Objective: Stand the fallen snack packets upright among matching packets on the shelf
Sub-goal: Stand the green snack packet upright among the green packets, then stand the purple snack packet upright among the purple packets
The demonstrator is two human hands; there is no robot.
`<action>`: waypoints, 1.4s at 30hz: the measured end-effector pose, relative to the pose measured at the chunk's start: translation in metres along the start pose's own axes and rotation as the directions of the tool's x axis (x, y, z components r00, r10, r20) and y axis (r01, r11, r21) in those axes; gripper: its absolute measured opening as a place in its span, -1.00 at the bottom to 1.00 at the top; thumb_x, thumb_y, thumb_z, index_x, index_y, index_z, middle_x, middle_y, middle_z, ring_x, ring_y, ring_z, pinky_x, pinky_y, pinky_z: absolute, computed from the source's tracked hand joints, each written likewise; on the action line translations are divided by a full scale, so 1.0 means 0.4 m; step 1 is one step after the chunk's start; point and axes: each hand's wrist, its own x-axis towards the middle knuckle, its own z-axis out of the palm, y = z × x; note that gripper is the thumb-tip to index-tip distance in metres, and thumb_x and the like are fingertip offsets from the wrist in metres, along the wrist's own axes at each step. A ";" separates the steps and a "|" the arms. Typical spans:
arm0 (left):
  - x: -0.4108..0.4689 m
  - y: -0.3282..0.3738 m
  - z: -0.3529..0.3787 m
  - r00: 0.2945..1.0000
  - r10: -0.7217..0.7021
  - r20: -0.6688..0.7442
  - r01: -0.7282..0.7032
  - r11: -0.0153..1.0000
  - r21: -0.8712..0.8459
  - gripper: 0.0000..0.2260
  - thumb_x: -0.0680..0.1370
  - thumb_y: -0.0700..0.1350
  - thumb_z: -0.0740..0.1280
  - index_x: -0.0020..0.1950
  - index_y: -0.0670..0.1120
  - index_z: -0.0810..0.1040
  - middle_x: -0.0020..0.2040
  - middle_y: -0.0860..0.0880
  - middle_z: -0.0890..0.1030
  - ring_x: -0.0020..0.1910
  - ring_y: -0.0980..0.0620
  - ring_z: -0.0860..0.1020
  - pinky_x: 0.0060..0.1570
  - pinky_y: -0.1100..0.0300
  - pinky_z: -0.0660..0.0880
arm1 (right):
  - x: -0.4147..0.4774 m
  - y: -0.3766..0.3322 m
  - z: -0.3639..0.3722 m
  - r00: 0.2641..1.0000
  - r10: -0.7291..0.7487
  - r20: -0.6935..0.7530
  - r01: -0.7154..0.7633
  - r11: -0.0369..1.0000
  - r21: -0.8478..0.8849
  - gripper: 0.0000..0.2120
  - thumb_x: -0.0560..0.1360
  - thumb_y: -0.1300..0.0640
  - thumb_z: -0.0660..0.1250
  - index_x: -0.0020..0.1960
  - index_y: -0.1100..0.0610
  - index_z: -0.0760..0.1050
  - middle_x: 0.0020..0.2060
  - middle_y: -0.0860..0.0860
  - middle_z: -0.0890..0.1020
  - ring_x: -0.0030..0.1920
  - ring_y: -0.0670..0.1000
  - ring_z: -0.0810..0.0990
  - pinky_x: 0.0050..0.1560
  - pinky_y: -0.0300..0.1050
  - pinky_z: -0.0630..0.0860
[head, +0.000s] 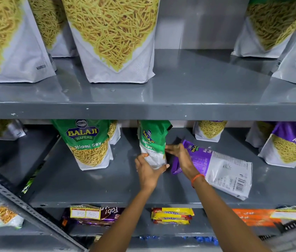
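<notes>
On the middle shelf (89, 186) I hold a green Ratlami Sev packet (152, 142) upright, its back side turned toward me. My left hand (148, 171) grips its lower left edge and my right hand (179, 155) touches its right side. A matching green Ratlami Sev packet (87, 142) stands upright to the left. Right of my hands, a purple Aloo Sev packet (216, 166) lies flat with its back up, partly under my right wrist. Another purple Aloo Sev packet (291, 142) stands upright at the far right.
Large white sev packets (112, 39) stand on the upper shelf (180, 106). More sev packets (210, 130) stand at the back of the middle shelf. Biscuit packs (172, 215) lie on the lower shelf. A slotted metal brace (25, 206) crosses the lower left.
</notes>
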 end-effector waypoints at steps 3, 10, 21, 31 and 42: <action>0.008 0.000 0.002 0.997 -0.053 -0.061 0.051 0.998 -0.031 -0.24 0.15 -0.01 0.60 0.21 -0.16 0.31 0.17 -0.18 0.53 0.15 -0.18 0.52 0.09 0.04 0.48 | -0.002 -0.001 -0.008 1.000 -0.007 0.029 0.008 1.000 -0.019 -0.48 0.63 0.13 -0.16 0.01 0.34 0.54 0.03 0.28 0.60 0.03 0.19 0.59 0.15 -0.02 0.51; 0.098 -0.043 -0.116 0.935 -0.040 0.353 0.115 0.975 -0.192 -0.45 0.21 -0.16 0.55 0.15 -0.20 0.49 0.15 -0.25 0.59 0.12 -0.16 0.58 0.19 -0.14 0.51 | 0.032 -0.017 -0.036 0.982 -0.021 0.186 0.082 0.941 -0.328 -0.38 0.40 0.44 0.30 0.40 0.24 0.18 0.31 0.19 0.45 0.34 0.17 0.41 0.38 0.06 0.36; 0.119 -0.059 -0.142 0.946 -0.063 0.319 0.171 0.931 -0.323 -0.67 0.44 -0.38 0.36 0.18 -0.17 0.45 0.18 -0.11 0.57 0.17 -0.07 0.54 -0.09 0.48 0.54 | -0.014 -0.004 -0.005 0.994 -0.010 0.112 0.037 0.968 -0.247 -0.35 0.34 0.40 0.41 0.34 0.22 0.21 0.26 0.20 0.49 0.31 0.19 0.45 0.32 0.05 0.42; -0.164 0.046 0.155 0.797 -0.580 0.168 0.590 0.690 -0.419 -0.83 0.52 -0.25 0.30 -0.26 -0.17 0.39 -0.46 -0.13 0.46 -0.48 -0.01 0.40 -0.32 0.12 0.35 | -0.005 -0.024 -0.241 0.999 0.002 -0.042 -0.041 0.267 -0.963 -0.44 0.47 -0.10 0.25 0.38 0.13 0.28 0.38 0.21 0.37 0.39 0.23 0.30 0.43 0.15 0.17; -0.278 0.176 0.323 0.706 -0.601 0.376 0.694 0.481 -0.535 -0.80 0.56 -0.34 0.19 -0.26 -0.17 0.39 -0.56 -0.07 0.59 -0.58 0.04 0.57 -0.33 0.22 0.60 | 0.054 -0.049 -0.527 0.967 0.252 0.028 -0.121 0.557 -0.822 -0.69 0.55 0.19 0.14 0.17 0.36 0.48 0.18 0.12 0.55 0.14 0.23 0.49 0.02 -0.30 0.44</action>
